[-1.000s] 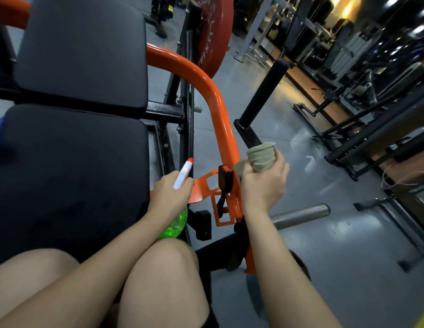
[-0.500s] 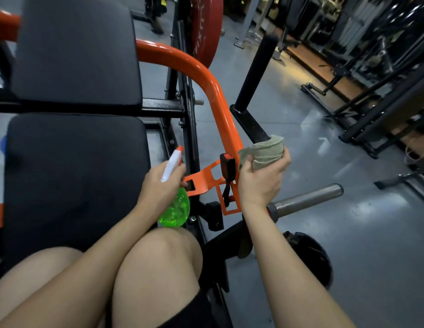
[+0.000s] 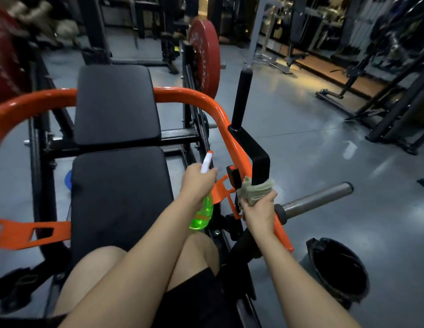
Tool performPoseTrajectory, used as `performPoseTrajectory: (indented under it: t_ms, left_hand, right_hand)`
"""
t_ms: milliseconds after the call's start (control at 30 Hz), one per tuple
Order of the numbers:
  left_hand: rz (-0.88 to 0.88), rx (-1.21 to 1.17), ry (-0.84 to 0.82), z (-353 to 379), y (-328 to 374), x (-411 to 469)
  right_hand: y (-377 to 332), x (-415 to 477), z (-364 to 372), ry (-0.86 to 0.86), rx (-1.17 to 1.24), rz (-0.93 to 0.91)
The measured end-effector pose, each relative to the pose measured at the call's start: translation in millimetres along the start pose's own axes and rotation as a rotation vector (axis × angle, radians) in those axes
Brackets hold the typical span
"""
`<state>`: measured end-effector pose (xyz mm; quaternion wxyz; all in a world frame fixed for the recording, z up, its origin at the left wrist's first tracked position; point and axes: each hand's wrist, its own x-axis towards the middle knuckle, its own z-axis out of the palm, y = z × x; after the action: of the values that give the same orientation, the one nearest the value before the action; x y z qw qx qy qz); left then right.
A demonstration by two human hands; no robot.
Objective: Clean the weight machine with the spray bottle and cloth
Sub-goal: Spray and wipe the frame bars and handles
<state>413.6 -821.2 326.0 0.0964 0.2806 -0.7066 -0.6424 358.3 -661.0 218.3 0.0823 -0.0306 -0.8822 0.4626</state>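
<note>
Tightly bunched, the olive cloth (image 3: 254, 191) wraps the machine's black bracket (image 3: 260, 162).

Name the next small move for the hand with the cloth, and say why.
Probably slide the cloth up the black bar toward its bend: the right hand grips the cloth round the bar's lower end, with the bar's length above it bare.

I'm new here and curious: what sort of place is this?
Most likely a gym: a red weight plate, a weight machine with black padded cushions and an orange frame, and more racks on the floor behind.
</note>
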Motion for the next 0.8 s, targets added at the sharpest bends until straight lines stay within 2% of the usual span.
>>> performPoseTrajectory:
  t_ms: [100,267,333,433,500,633,700,800]
  left_hand:
    - [0.029,0.022,0.041,14.2,-6.7,-11.6]
    - [0.172,0.180,0.053,29.8,-22.6,-27.4]
    - [0.195,0.202,0.048,31.9,-25.1,-29.4]
    - [0.159,0.134,0.105,29.0,-20.5,-29.7]
    - [0.135,0.116,0.138,26.6,-17.9,-30.2]
    - [0.036,-0.029,0.222,20.2,-9.6,-26.6]
    - [-0.045,-0.212,0.284,14.3,-5.3,-21.3]
    - [-0.166,-0.433,0.343,3.3,-5.5,-16.0]
  right_hand:
    - [12.2,-1.7,0.3,-0.034,0.007,0.023]
    - [5.2,-0.1,3.7,-0.011,-0.035,0.082]
    - [-11.0,5.0,0.8,0.011,-0.052,0.099]
    - [-61.6,28.1,-13.7,0.028,-0.006,0.010]
    - [-101.0,52.0,-24.1,-0.030,-0.167,-0.031]
    - [-153.2,85.0,-24.4,-0.219,-0.703,-0.041]
    - [-162.4,92.5,-14.2,-0.247,-0.797,-0.055]
    - [-175.7,110.1,-1.3,-0.278,-0.782,-0.019]
